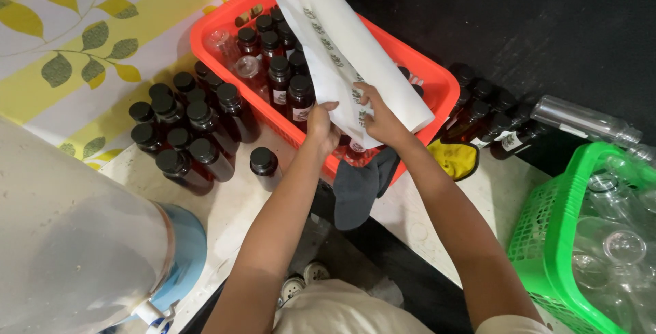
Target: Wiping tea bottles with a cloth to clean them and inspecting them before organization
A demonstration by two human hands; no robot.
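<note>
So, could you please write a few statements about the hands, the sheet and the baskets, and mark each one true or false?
1. Both hands, left and right, grip the white label sheet. True.
2. The red basket holds clear empty bottles only. False: it mostly holds dark capped bottles.
3. The green basket holds clear bottles. True.
4. No bottles stand outside the baskets. False: a dark group stands left of the red one.

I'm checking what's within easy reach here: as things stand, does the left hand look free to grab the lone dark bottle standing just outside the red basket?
Probably not at once: the left hand grips the label sheet, though the lone bottle stands uncovered just below-left.
</note>
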